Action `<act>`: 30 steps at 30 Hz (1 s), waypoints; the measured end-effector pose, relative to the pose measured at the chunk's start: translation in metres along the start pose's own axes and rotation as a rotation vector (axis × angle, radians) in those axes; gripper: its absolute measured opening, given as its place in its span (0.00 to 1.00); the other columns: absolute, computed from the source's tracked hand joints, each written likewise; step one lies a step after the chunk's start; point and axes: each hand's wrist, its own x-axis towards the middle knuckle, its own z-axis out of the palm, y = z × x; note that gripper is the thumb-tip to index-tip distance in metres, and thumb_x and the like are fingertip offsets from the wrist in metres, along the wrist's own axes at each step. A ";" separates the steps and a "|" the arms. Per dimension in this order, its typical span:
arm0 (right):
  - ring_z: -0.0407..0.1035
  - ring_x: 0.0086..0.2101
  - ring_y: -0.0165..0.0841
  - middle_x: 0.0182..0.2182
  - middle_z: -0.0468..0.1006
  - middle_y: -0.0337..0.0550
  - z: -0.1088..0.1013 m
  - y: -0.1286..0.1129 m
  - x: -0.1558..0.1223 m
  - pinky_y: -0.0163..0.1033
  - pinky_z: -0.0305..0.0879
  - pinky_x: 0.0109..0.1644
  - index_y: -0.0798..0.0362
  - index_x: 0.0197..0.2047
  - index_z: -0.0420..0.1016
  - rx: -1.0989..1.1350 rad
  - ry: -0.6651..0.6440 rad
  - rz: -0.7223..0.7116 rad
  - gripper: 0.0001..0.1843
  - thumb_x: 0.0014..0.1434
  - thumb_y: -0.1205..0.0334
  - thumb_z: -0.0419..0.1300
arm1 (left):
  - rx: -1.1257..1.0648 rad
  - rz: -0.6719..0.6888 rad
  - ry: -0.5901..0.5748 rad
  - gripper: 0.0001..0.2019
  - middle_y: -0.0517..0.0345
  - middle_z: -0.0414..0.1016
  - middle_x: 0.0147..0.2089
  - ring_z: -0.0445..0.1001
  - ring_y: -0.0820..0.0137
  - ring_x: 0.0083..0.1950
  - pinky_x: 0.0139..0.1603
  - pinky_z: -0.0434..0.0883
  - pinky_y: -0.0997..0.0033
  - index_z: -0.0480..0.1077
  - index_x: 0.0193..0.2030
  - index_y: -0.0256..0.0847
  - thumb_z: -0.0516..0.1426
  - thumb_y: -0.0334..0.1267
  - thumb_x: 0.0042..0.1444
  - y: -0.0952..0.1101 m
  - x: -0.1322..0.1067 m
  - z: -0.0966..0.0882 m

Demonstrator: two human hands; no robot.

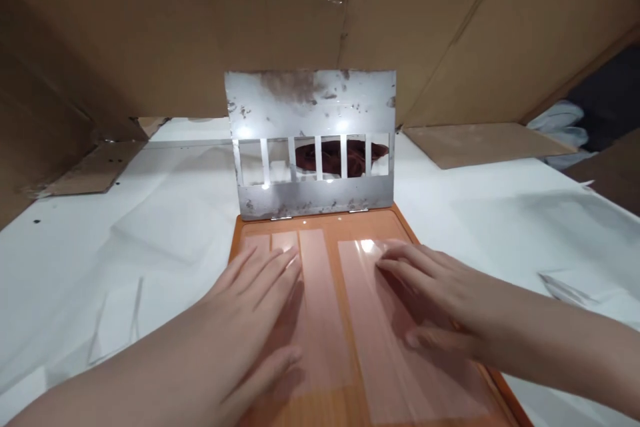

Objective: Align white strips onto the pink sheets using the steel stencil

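An orange board (pixel 310 410) lies in front of me, with pale pink translucent strips (pixel 325 320) laid lengthwise on its left part and a wider pale pink piece (pixel 367 320) on its right. My left hand (pixel 260 307) rests over the left strips, its fingers stretched out and the thumb apart. Over the right piece is my right hand (pixel 435 287), fingers extended, thumb spread below. Neither hand shows anything in its grasp. A stained metal plate (pixel 310 103) with a row of rectangular slots stands upright on hinges at the board's far edge.
Cardboard walls (pixel 175 33) rise behind and at the sides of the white table (pixel 440 213). Dark red material (pixel 325 157) shows through the plate's slots. A cardboard flap (pixel 490 141) lies at back right, and tweezers-like metal (pixel 567 288) at right. Clear sheets (pixel 120 313) lie at left.
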 end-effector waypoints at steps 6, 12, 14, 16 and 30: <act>0.66 0.65 0.46 0.69 0.68 0.55 -0.010 0.000 0.015 0.50 0.72 0.65 0.54 0.73 0.63 0.209 -0.205 0.040 0.33 0.69 0.55 0.62 | 0.006 -0.063 -0.208 0.32 0.35 0.58 0.78 0.60 0.41 0.78 0.75 0.65 0.38 0.60 0.76 0.34 0.55 0.48 0.70 0.050 0.057 -0.001; 0.65 0.65 0.50 0.69 0.67 0.54 -0.025 0.025 0.024 0.54 0.70 0.65 0.52 0.74 0.63 0.297 -0.276 0.023 0.39 0.64 0.50 0.67 | 0.029 -0.081 -0.232 0.40 0.29 0.50 0.80 0.55 0.40 0.80 0.78 0.58 0.41 0.51 0.80 0.29 0.58 0.49 0.70 0.056 0.094 0.008; 0.60 0.69 0.53 0.73 0.62 0.57 -0.024 0.030 0.027 0.56 0.67 0.68 0.55 0.77 0.60 0.308 -0.342 0.005 0.46 0.62 0.49 0.69 | 0.039 -0.100 -0.254 0.42 0.28 0.55 0.79 0.58 0.39 0.78 0.76 0.61 0.43 0.53 0.79 0.28 0.61 0.52 0.67 0.053 0.098 0.007; 0.57 0.71 0.53 0.75 0.59 0.58 -0.018 0.029 0.029 0.56 0.64 0.72 0.58 0.78 0.57 0.299 -0.362 -0.021 0.50 0.61 0.48 0.70 | 0.048 -0.120 -0.276 0.44 0.27 0.60 0.76 0.63 0.39 0.76 0.73 0.64 0.44 0.56 0.77 0.28 0.64 0.55 0.64 0.052 0.100 0.004; 0.77 0.56 0.59 0.62 0.77 0.70 0.018 -0.003 -0.017 0.63 0.73 0.62 0.69 0.66 0.74 -0.215 -0.116 -0.135 0.49 0.59 0.33 0.67 | 0.025 -0.132 -0.233 0.42 0.29 0.62 0.75 0.58 0.36 0.77 0.75 0.61 0.38 0.62 0.74 0.29 0.64 0.57 0.63 0.041 0.098 0.007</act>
